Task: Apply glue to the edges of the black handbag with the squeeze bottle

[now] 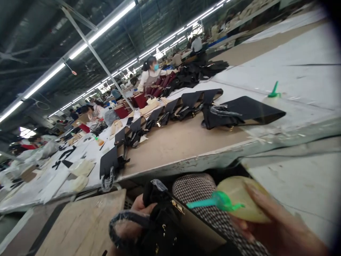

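Item, at right: clasping bottle [239, 186] in right hand [277, 220], closing thumb and fingers about its rounded body; aiming nozzle [201, 203] away from the palm, leftward across the lap.
Item, at left: gripping bag [165, 229] by its bunched black cloth in left hand [130, 229], clamping near the upper left end; showing partly through the loop of handle [138, 217], hiding some fingers behind cloth.
Item, lie of the bag: slanting lengthwise from upper left to lower right, turning tan panel [204, 227] toward the bottle side and running out of view at the lower end.
Item, the gap: placing nozzle tip just beside the bag's upper edge, near zip pull [178, 207]; blurring too much for telling touch from near miss. Lying to the left of the bottle, with its zip end nearer the left hand; pointing nozzle across the bag's long axis rather than along it.
Item, beneath: showing checked cloth [197, 188] behind nozzle and bag.
Item, beyond: lining other bags [173, 106] along bench [170, 138], well apart from both hands.
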Tool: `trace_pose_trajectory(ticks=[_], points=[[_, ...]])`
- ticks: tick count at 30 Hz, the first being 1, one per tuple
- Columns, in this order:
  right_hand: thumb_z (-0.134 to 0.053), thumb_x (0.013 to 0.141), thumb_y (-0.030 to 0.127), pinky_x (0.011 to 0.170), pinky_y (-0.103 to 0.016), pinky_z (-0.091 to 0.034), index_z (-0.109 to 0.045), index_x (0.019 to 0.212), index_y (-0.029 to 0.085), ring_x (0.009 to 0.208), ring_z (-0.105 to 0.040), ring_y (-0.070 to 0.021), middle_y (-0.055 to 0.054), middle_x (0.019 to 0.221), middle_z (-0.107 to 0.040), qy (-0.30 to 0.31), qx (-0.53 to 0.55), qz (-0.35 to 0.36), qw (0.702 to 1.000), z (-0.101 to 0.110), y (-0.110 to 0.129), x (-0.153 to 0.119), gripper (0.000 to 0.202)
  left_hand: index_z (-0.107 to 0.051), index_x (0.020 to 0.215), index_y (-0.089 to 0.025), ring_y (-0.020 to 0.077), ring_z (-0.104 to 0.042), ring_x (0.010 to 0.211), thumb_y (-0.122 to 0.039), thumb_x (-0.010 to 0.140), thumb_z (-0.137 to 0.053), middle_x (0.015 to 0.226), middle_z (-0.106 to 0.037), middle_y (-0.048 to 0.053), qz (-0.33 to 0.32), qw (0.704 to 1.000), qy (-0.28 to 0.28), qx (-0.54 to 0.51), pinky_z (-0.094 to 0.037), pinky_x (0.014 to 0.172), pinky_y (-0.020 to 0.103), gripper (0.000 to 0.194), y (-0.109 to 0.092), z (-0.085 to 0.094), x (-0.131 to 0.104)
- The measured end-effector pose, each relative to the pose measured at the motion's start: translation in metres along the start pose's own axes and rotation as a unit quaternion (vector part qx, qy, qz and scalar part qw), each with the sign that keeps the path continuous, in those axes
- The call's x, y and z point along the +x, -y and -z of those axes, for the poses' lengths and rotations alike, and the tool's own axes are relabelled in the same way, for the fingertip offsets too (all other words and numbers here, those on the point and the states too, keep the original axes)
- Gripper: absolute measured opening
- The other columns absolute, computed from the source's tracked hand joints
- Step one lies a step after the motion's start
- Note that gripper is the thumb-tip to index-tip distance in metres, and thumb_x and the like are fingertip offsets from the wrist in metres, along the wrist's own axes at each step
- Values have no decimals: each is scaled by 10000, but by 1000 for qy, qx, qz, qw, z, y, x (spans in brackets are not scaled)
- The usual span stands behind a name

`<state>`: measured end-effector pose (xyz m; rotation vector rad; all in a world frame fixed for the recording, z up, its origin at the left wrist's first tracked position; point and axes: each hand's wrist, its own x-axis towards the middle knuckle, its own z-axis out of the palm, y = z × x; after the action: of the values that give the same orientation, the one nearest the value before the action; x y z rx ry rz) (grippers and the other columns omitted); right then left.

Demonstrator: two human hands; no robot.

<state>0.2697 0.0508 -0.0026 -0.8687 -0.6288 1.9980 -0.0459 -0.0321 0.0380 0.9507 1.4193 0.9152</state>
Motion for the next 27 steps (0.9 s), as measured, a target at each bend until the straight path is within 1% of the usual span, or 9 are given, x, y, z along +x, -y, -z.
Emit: trace_pose_trajectory(ticks=[2, 4, 9, 11, 13, 16, 21, 24, 27], points=[[-696, 876, 691, 484, -296, -520, -753, 1047, 190, 559, -610, -203, -97, 713, -732, 74, 2, -39, 996, -19, -5, -3, 532, -731, 963, -161, 206, -679, 820, -521, 866, -761, 882, -730, 66, -32, 999, -2, 15, -582, 725, 296, 375, 14, -8, 5], [-675, 908, 675, 491, -281, -520, -745, 1106, 188, 648, -680, -222, -125, 906, -779, 102, -4, -65, 993, -30, -12, -4, 530, -742, 978, -158, 243, -686, 887, -550, 864, -729, 933, -742, 81, -81, 994, -22, 65, -613, 827, 367, 409, 25, -13, 11], [-646, 946, 651, 509, -242, -521, -747, 1147, 135, 876, -746, -276, -180, 1076, -780, 108, 12, -104, 989, -27, -32, 2, 564, -762, 1018, -186, 275, -715, 969, -347, 857, -676, 1010, -779, 75, -149, 939, -111, 288, -590, 934, 396, 243, 33, -20, 22], [-654, 956, 621, 526, -238, -518, -751, 1141, 127, 891, -748, -269, -188, 1100, -782, 93, 55, -105, 989, -23, -36, 3, 536, -754, 1076, -201, 268, -723, 992, -288, 876, -627, 1040, -784, 72, -182, 919, -115, 330, -592, 904, 360, 253, 30, -24, 23], [-655, 966, 596, 555, -256, -531, -757, 1126, 142, 781, -745, -230, -177, 1135, -787, 82, 103, -99, 986, -21, -36, 3, 493, -744, 1092, -198, 254, -727, 953, -268, 902, -592, 1014, -776, 72, -212, 910, -100, 342, -597, 844, 332, 253, 28, -30, 24], [-629, 982, 603, 720, -345, -593, -759, 1131, 147, 676, -724, -208, -163, 1121, -802, 85, 140, -77, 983, -21, -30, 3, 497, -725, 1029, -167, 243, -717, 903, -236, 899, -622, 949, -754, 75, -204, 903, -101, 366, -583, 857, 329, 179, 27, -39, 26], [-750, 936, 508, 1073, -445, -512, -758, 1156, 195, 1111, -722, -285, -106, 1255, -772, 38, 175, -14, 984, -26, -17, 6, 383, -707, 901, -201, 211, -683, 833, -161, 888, -588, 891, -738, 45, -138, 894, -101, 413, -558, 824, 300, 127, 31, -53, 31], [-779, 910, 499, 1069, -491, -519, -765, 1126, 210, 1148, -705, -315, -96, 1238, -774, 21, 167, -5, 986, -23, -15, 8, 361, -710, 864, -222, 193, -667, 825, -142, 885, -565, 888, -740, 25, -120, 898, -80, 416, -542, 801, 269, 166, 30, -57, 33], [-716, 946, 526, 828, -395, -600, -764, 1117, 224, 995, -729, -279, -84, 1140, -792, 7, 137, 36, 990, -8, -15, 4, 350, -702, 894, -224, 190, -660, 812, -139, 869, -578, 888, -735, 15, -127, 898, -73, 414, -534, 787, 262, 152, 31, -54, 32]])
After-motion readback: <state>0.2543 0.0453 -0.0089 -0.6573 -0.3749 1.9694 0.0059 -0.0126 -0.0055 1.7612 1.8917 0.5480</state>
